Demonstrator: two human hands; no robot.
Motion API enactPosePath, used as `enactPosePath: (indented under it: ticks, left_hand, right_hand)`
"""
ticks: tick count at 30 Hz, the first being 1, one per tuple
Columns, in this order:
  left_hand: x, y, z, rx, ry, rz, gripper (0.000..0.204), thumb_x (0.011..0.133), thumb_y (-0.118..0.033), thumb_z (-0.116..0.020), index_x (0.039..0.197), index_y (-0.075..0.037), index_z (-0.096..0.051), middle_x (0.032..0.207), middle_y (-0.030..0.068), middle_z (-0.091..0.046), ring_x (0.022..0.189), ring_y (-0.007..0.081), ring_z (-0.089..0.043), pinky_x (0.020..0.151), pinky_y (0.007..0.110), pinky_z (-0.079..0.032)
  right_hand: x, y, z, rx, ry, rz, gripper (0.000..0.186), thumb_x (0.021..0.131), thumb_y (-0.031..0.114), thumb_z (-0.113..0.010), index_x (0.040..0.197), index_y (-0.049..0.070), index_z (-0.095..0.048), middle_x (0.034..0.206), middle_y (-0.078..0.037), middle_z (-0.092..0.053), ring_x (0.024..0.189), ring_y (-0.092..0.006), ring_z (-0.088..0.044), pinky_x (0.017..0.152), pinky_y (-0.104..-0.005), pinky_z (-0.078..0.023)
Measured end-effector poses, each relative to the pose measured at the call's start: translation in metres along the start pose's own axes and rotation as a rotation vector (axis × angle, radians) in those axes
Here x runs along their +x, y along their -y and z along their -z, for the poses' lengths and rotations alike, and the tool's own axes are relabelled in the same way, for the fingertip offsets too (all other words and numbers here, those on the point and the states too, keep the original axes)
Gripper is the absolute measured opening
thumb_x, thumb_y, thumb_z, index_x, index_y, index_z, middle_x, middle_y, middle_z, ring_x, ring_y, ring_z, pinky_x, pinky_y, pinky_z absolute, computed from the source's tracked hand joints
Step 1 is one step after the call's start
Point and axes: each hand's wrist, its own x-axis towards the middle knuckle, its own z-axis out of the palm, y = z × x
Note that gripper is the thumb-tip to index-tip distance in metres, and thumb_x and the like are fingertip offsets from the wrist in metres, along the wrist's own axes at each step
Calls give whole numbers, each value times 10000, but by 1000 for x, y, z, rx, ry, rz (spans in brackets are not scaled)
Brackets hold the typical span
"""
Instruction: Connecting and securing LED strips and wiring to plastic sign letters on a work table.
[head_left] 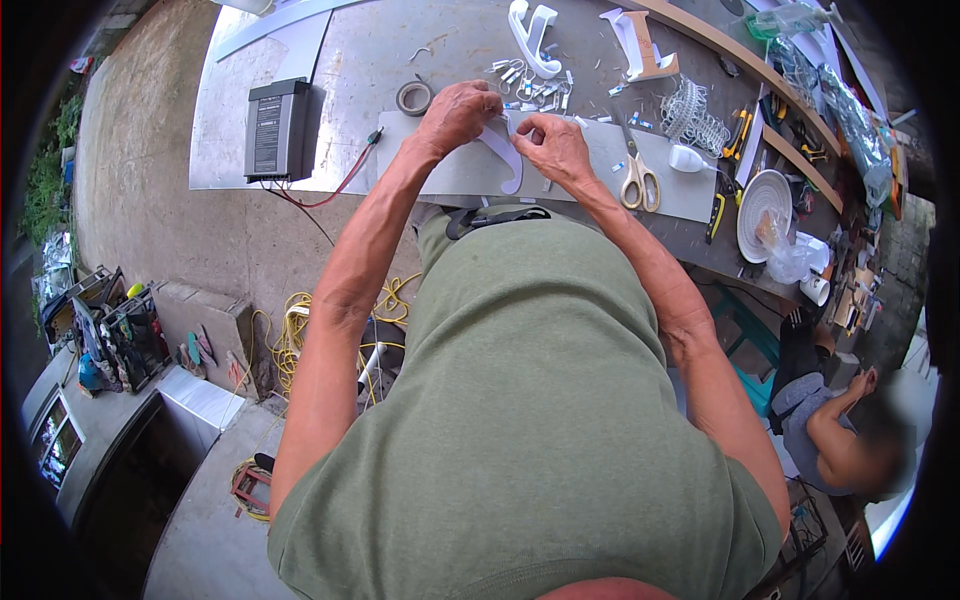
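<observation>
My left hand [462, 116] pinches the upper end of a curved white piece [504, 160], which hangs over a grey board [445, 170]. Close by on its right, my right hand [553, 149] has curled fingers near that piece; what they hold, if anything, I cannot make out. Left of my hands lies a roll of grey tape [414, 97]. Scissors [639, 186] rest on the board to the right. Above my hands are small white modules with wires [540, 92], a white curved letter shape [532, 38] and another white and brown letter shape [640, 50].
The metal worktable [230, 140] holds a black power unit [277, 130] with cables at left and a bottle [688, 160], cutters [738, 130] and a round plate [752, 225] at right. Yellow cables [295, 330] lie on the floor. A person [835, 440] is at lower right beside a teal stool [748, 340].
</observation>
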Motion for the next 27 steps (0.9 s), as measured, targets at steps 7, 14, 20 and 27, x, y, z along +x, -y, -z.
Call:
enactPosePath:
  ticks: [7,14,20,27]
  left_hand:
    - [2,-3,1,-18,-7,-3,103,839,-71,-671,917,-78,-738,917,103,-681,875,316,-669,790,413,-521]
    - [-5,-11,-3,9,-42,-12,118,843,-79,-665,937,-76,-736,941,98,-673,955,297,-650,839,399,-511]
    - [0,-35,3,-1,-451,-53,172,819,-121,-734,989,-92,-745,977,80,-697,921,264,-666,842,370,-526]
    - [-23,-101,38,-590,-208,332,273,866,-205,-786,1053,-11,-744,953,96,-762,877,181,-720,794,332,-576]
  right_hand:
    - [10,-5,-13,-31,-34,97,200,812,233,-695,894,52,-719,864,-114,-708,814,-301,-692,754,-438,-540]
    - [6,-10,-16,-73,-55,124,214,803,219,-686,922,45,-716,855,-124,-710,800,-311,-693,764,-442,-542]
    - [3,-18,3,532,124,-102,176,855,201,-713,917,36,-709,796,-73,-697,639,-166,-648,580,-321,-514]
    - [-33,15,53,1112,126,-160,167,912,152,-720,967,0,-678,750,-41,-672,595,-66,-608,470,-192,-445]
